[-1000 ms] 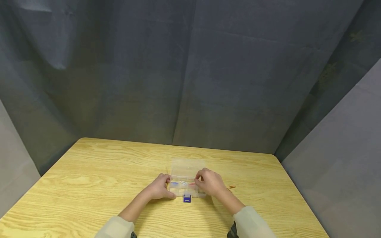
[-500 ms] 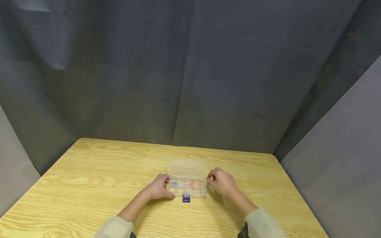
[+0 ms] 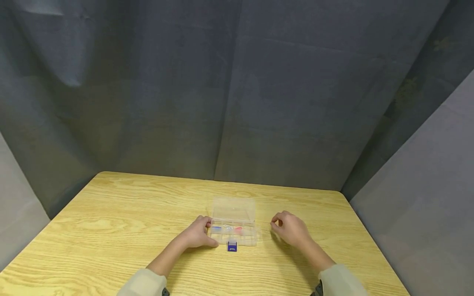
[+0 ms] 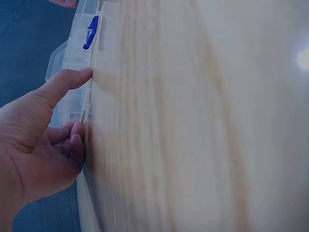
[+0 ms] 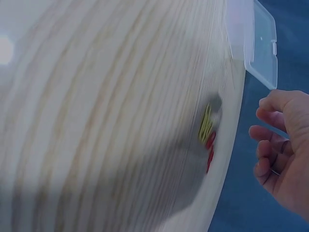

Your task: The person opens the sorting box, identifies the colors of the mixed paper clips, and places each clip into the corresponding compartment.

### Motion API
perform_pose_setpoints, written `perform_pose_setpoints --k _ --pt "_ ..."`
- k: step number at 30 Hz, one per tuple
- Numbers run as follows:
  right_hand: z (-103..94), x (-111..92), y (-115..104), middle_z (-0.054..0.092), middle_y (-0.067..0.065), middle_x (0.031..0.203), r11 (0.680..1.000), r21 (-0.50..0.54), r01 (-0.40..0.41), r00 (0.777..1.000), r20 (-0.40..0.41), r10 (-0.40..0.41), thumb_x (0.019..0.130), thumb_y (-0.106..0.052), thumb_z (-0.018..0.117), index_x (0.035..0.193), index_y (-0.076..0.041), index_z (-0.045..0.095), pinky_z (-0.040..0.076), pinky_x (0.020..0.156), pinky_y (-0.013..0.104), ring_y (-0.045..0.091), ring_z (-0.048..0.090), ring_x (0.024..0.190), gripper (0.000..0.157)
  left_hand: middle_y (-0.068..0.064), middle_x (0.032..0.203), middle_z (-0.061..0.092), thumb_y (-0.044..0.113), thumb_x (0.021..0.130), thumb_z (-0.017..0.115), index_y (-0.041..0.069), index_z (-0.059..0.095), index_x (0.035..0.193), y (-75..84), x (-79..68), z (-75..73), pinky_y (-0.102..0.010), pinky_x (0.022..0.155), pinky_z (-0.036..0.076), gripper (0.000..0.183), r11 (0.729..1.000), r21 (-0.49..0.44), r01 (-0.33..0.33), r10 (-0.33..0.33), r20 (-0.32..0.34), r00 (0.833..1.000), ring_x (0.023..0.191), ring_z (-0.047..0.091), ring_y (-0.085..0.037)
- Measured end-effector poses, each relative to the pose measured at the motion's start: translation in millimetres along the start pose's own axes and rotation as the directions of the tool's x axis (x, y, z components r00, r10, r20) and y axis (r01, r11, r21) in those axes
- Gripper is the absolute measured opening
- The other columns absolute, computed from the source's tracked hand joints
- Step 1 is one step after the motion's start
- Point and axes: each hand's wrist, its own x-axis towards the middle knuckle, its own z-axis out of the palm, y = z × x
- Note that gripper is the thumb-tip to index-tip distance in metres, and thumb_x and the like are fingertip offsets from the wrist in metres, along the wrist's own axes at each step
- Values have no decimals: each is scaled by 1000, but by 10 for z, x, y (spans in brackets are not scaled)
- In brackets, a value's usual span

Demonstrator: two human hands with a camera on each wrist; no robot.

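Note:
A clear plastic compartment box [image 3: 233, 242] lies on the table with its lid [image 3: 233, 207] swung back. Small blue pieces [image 3: 216, 228], white paper clips [image 3: 227, 227] and red pieces [image 3: 238, 229] lie in separate back compartments. My left hand [image 3: 198, 234] holds the box's left end, thumb at the front edge and fingers at the back. To the right of the box, my right hand [image 3: 290, 228] hovers with loosely bent fingers and nothing visible between them. Yellow paper clips [image 5: 205, 124] and red paper clips [image 5: 210, 152] lie beneath it on the table; the hand hides them in the head view.
A blue latch [image 3: 232, 246] sticks out at the box's front. The wood-grain table [image 3: 148, 205] extends on all sides of the box. Dark curtain [image 3: 177, 102] hangs behind the table's back edge, and a grey panel [image 3: 426, 197] stands along the right.
My right hand has moved right, from over the box to beside it, uncovering the right-hand compartments and covering the loose clips. My left hand stays at the box's left end.

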Motion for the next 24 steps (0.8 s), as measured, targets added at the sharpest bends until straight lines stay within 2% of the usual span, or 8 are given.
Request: perform_pose_setpoints --k 10,24 --pt "-66 -94 222 52 -3 74 999 21 -47 999 23 47 86 -22 66 91 -14 69 33 50 24 10 41 56 9 -10 112 48 24 67 83 -2 47 126 7 1 6 -39 85 42 74 1000 8 4 -4 -6 1000 93 46 -20" --pt "-52 -206 537 52 -1 74 991 41 -129 990 61 126 86 -20 64 92 -13 68 34 51 27 13 43 59 10 -11 114 48 23 68 83 -3 46 126 40 -36 -14 -41 84 43 73 1000 -12 6 -6 1 1000 95 47 -22"
